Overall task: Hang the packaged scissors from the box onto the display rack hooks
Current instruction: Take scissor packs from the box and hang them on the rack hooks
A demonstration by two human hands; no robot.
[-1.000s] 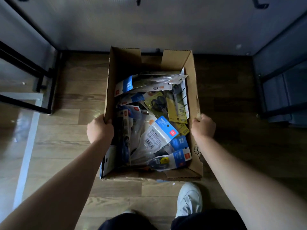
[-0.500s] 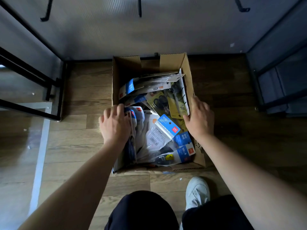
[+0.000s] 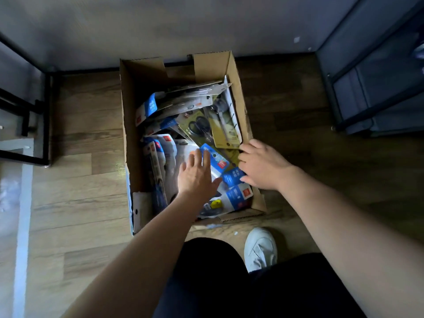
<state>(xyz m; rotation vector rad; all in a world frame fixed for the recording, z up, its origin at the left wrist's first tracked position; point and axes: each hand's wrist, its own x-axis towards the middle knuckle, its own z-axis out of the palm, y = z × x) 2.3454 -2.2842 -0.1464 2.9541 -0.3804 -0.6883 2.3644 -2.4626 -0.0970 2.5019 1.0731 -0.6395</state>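
Note:
An open cardboard box (image 3: 130, 125) stands on the wooden floor, full of several packaged scissors in blue-and-white and yellow cards. My left hand (image 3: 197, 175) lies flat with straight fingers on a blue-topped white package (image 3: 215, 158) in the middle of the pile. My right hand (image 3: 261, 166) is at the box's right side, its fingers bent over a small blue package (image 3: 232, 177) and the edge of a yellow-carded pair of scissors (image 3: 224, 131). Whether the right fingers pinch anything is hidden. No rack hooks show in this view.
A grey wall panel (image 3: 206, 26) rises behind the box. A black metal frame (image 3: 43, 115) stands at the left and a dark fabric-covered rack (image 3: 376, 88) at the right. My white shoe (image 3: 260, 249) and dark trousers are just below the box.
Both hands left the box's side walls and moved inward onto the packages. The camera view dropped slightly, so the hooks at the top are out of sight.

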